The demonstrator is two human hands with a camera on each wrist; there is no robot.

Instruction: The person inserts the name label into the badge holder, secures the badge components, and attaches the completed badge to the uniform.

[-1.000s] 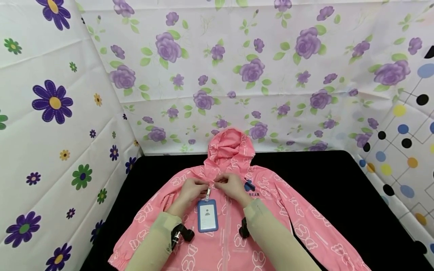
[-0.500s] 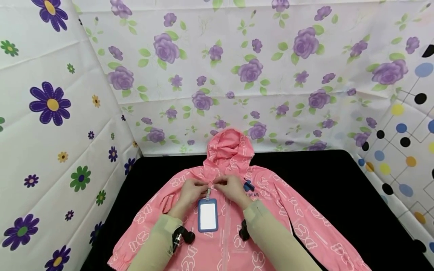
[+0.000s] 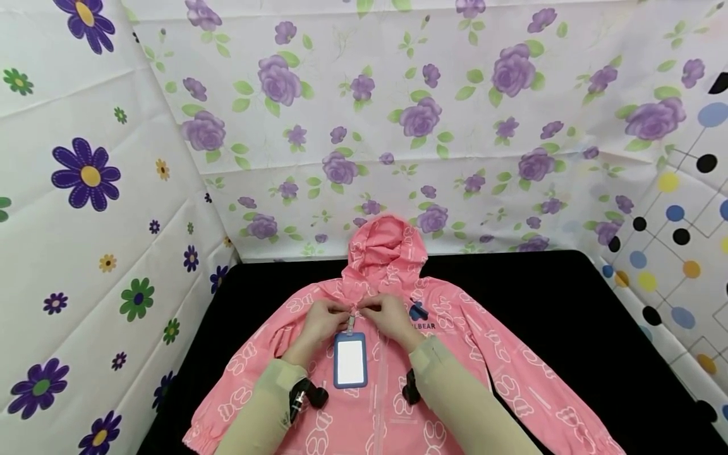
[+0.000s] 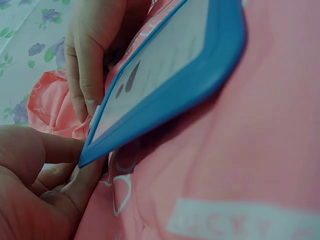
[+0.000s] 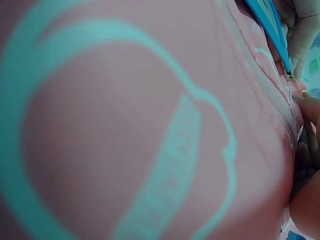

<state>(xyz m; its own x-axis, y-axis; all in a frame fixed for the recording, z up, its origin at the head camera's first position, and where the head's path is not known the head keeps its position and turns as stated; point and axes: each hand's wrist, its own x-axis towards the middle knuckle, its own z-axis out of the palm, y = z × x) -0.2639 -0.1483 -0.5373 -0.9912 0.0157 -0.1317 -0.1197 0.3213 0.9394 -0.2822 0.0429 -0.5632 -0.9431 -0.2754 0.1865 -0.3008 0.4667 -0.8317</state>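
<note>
A pink hooded jacket (image 3: 392, 373) with white bear outlines lies spread front up. Over its chest hangs a blue-framed badge holder (image 3: 350, 360) by a metal clip (image 3: 351, 323). My left hand (image 3: 320, 325) pinches at the top of this clip, by the jacket front below the collar. Close beside it, my right hand (image 3: 389, 319) pinches the jacket fabric near the zip. In the left wrist view the badge holder (image 4: 165, 75) stands tilted off the cloth, its corner by the left hand's fingers. Both hands' fingertips are partly hidden; the exact grip point is unclear.
The jacket rests on a black table (image 3: 529, 297). Behind it hangs a sheet with purple roses (image 3: 364, 126); patterned sheets close off the left and right sides. Dark wrist cameras (image 3: 411, 387) sit under both forearms.
Both hands stay almost in place. The badge holder has shifted slightly to the right, and its window, readable a second ago, now shows bright white.
</note>
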